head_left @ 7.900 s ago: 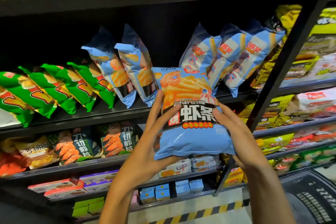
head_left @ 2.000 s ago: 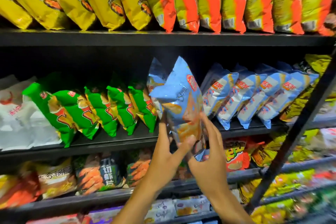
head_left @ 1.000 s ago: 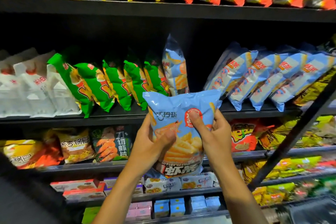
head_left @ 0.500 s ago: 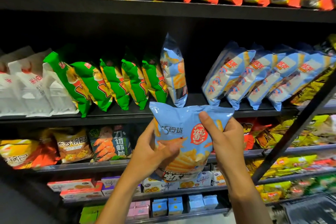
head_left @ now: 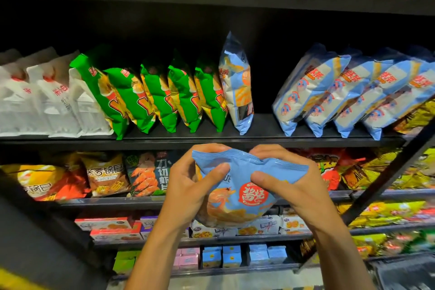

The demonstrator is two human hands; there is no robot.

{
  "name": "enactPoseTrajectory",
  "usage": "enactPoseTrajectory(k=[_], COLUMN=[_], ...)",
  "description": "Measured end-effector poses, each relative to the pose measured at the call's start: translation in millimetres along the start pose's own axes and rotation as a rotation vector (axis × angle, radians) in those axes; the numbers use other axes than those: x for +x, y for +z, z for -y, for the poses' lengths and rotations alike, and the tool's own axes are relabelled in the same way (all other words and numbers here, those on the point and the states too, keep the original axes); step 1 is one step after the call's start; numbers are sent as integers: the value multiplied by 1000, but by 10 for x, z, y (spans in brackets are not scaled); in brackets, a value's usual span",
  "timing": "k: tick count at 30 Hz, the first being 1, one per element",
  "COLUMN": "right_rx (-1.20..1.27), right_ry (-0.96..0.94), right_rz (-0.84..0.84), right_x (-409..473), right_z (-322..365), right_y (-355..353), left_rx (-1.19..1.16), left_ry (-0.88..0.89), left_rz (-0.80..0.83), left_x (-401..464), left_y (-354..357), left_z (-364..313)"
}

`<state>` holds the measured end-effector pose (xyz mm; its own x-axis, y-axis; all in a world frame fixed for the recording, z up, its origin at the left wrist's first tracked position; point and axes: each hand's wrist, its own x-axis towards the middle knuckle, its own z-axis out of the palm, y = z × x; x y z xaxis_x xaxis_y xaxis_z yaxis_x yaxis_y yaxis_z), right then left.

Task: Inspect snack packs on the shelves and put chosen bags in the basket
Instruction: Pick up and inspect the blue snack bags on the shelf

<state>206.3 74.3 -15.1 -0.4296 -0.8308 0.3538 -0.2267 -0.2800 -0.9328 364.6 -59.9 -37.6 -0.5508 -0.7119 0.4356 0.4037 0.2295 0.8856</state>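
I hold a light blue snack bag (head_left: 237,198) with orange shrimp-stick art and a red round logo in front of the shelves. My left hand (head_left: 188,190) pinches its upper left part. At the bag's upper right my right hand (head_left: 296,186) grips it, thumb on the front. The top seam is crumpled between both hands. One matching blue bag (head_left: 236,87) stands upright on the middle shelf (head_left: 259,136) just above. The dark basket (head_left: 404,273) shows only as a corner at the bottom right.
Green bags (head_left: 150,96) and white bags (head_left: 40,96) fill the middle shelf's left; pale blue bags (head_left: 348,92) lean at its right. Yellow and orange bags hang above. Lower shelves carry dark packs (head_left: 148,174) and small boxes (head_left: 223,256). A black diagonal strut (head_left: 388,174) crosses at right.
Both hands brought the blue bag down from the shelf gap and lowered it. They have shifted up to its top edge, crumpling the seam. The bag now tilts away at the bottom.
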Motion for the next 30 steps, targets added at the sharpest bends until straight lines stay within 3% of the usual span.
enactPoseTrajectory(k=[6, 13, 19, 22, 24, 30], right_rx=[-2, -27, -10, -27, -48, -38], right_ry=[-141, -160, -148, -97, -121, -202], right_rz=[17, 72, 89, 13, -43, -3], right_x=[-39, -49, -46, -63, -73, -69], right_z=[-11, -44, -51, -34, -39, -127], right_y=[-3, -46, -19, 13, 10, 9], left_rx=[-147, 12, -30, -51, -60, -122], left_ry=[-21, -52, 58, 103, 104, 43], left_rz=[163, 402, 393, 361, 338, 292], left_x=[-3, 59, 79, 84, 78, 37], left_y=[-44, -192, -234, -226, -214, -206], left_z=[12, -50, 4, 39, 54, 97])
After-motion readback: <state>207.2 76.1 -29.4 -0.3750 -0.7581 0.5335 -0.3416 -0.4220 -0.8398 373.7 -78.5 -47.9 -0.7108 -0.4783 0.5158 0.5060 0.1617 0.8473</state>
